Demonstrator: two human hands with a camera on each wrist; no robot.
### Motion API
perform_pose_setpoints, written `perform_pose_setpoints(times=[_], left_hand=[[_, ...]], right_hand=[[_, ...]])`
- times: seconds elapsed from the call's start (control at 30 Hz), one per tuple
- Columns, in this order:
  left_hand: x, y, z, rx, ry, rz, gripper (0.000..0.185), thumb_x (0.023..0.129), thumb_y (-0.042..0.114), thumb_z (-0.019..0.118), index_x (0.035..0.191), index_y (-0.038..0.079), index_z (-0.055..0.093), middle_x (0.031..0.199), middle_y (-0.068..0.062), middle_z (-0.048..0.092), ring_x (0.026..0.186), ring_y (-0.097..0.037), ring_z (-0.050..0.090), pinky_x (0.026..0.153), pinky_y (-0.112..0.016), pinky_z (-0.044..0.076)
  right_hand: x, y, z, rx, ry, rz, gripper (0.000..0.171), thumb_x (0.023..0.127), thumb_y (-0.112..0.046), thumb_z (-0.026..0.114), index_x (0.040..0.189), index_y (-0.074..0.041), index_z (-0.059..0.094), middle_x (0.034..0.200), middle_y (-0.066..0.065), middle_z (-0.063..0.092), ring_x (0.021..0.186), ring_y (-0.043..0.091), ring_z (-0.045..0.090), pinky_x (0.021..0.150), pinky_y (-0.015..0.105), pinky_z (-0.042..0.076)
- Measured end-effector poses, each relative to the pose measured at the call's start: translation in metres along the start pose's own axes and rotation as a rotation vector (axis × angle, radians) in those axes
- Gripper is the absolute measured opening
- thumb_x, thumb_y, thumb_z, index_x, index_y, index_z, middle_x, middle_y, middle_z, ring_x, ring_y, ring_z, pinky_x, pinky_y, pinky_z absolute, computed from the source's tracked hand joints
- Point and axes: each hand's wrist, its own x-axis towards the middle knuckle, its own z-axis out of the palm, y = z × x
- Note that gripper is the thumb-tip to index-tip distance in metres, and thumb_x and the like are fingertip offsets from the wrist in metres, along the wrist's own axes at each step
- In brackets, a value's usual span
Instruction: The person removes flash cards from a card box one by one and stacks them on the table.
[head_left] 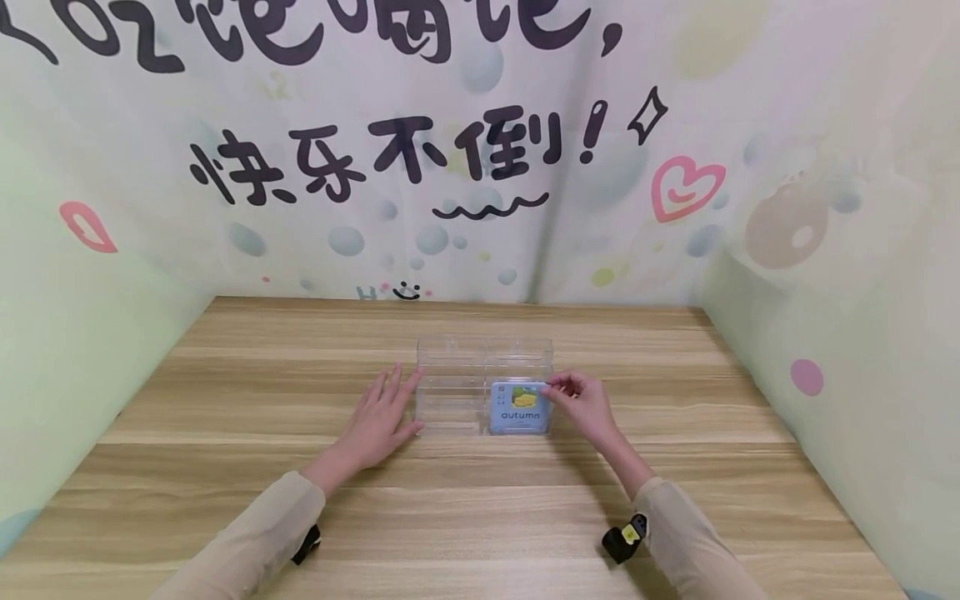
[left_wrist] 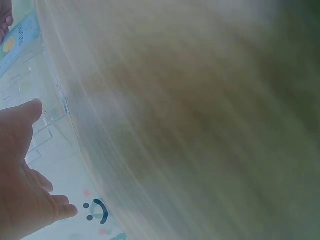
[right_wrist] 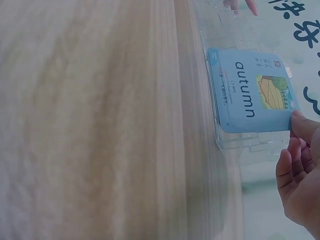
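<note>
A clear plastic card holder with compartments in two rows stands on the table. In its front right compartment sits a blue flash card that reads "autumn" and carries a yellow and green picture. My right hand pinches the card's upper right corner between thumb and fingers, as the right wrist view also shows. Against the holder's left side rests my left hand, its fingers spread and straight, thumb near the front corner. The left wrist view shows this hand holding nothing.
The wood-grain table runs back to a printed wall sheet with black lettering. Pale side walls flank it. Black straps sit at both wrists, the right one bearing a yellow mark.
</note>
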Motion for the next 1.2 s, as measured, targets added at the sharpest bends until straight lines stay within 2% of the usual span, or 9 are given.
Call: perform_pose_setpoints(times=[0.2, 0.57, 0.9, 1.2], left_hand=[[0.0, 0.0, 0.0, 0.008, -0.003, 0.0, 0.078, 0.087, 0.031, 0.06, 0.146, 0.012, 0.013, 0.144, -0.029, 0.017, 0.128, -0.05, 0.019, 0.101, -0.062, 0.02], [0.0, 0.0, 0.0, 0.011, -0.006, -0.002, 0.077, 0.087, 0.032, 0.06, 0.146, 0.012, 0.013, 0.144, -0.029, 0.018, 0.128, -0.05, 0.019, 0.101, -0.061, 0.02], [0.001, 0.001, 0.001, 0.011, 0.006, 0.001, 0.078, 0.086, 0.03, 0.062, 0.145, 0.01, 0.016, 0.143, -0.031, 0.02, 0.127, -0.051, 0.021, 0.101, -0.062, 0.021], [0.0, 0.001, 0.0, 0.004, 0.012, 0.003, 0.079, 0.085, 0.03, 0.063, 0.145, 0.01, 0.016, 0.143, -0.031, 0.02, 0.127, -0.052, 0.021, 0.1, -0.062, 0.021]], right_hand=[[0.001, -0.002, -0.006, 0.01, -0.025, 0.016, 0.019, 0.081, -0.007, 0.067, 0.093, 0.008, 0.066, 0.078, 0.01, 0.061, 0.063, 0.01, 0.046, 0.048, 0.017, 0.039], [0.001, -0.001, -0.013, 0.085, -0.085, 0.043, 0.024, 0.082, -0.017, 0.067, 0.095, 0.003, 0.065, 0.078, 0.002, 0.059, 0.064, 0.009, 0.048, 0.051, 0.022, 0.043], [-0.001, -0.016, -0.018, 0.162, -0.1, 0.074, 0.024, 0.084, -0.01, 0.064, 0.095, 0.011, 0.059, 0.074, 0.001, 0.055, 0.064, 0.008, 0.047, 0.051, 0.019, 0.042], [-0.005, -0.019, -0.024, 0.188, -0.112, 0.061, 0.024, 0.084, -0.015, 0.066, 0.093, 0.007, 0.058, 0.077, 0.0, 0.056, 0.066, 0.009, 0.047, 0.052, 0.019, 0.043]])
